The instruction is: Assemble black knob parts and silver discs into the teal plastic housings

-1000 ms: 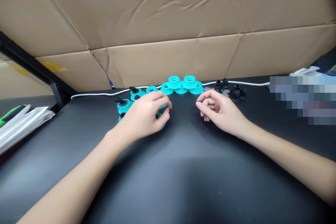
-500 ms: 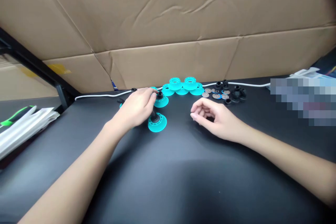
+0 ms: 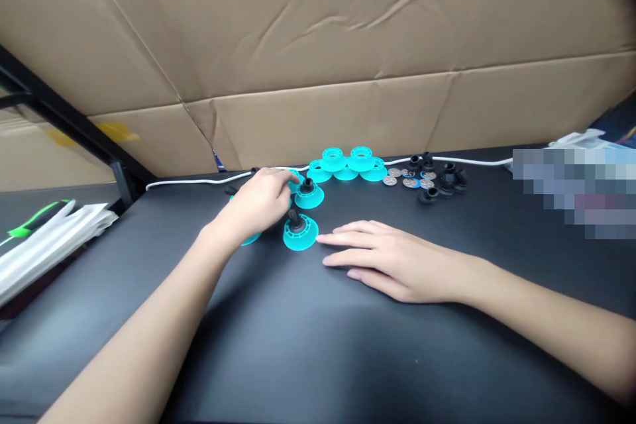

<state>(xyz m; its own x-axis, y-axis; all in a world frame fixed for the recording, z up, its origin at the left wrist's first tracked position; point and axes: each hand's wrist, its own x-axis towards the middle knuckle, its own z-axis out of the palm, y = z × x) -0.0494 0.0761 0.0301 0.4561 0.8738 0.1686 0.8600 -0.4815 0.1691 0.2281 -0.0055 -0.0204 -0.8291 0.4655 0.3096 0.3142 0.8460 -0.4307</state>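
My left hand [image 3: 262,199] reaches over a group of turquoise flared cup-shaped pieces, its fingers bent. Its index finger lies against a turquoise piece [image 3: 297,177] at the back; what its other fingers hold, if anything, is hidden. Beside it, a turquoise piece [image 3: 309,200] carries a black knob-like plug [image 3: 307,185]. Nearer stands another turquoise piece [image 3: 301,240] with a tilted black plug [image 3: 295,220] in its top. My right hand [image 3: 392,258] is open, palm down, fingers spread low over the table, one fingertip at that nearer piece's right edge.
Several plain turquoise pieces [image 3: 346,171] are stacked at the back. Right of them lie several round metallic discs [image 3: 410,183] and several black plugs [image 3: 448,175]. A white cable [image 3: 199,182] runs along the cardboard wall [image 3: 318,112]. White packets [image 3: 54,238] lie at the left.
My right hand has come left and nearer, its curled fingers now stretched out and spread beside the nearer turquoise piece. My left hand stays about where it was, its index finger now straighter.
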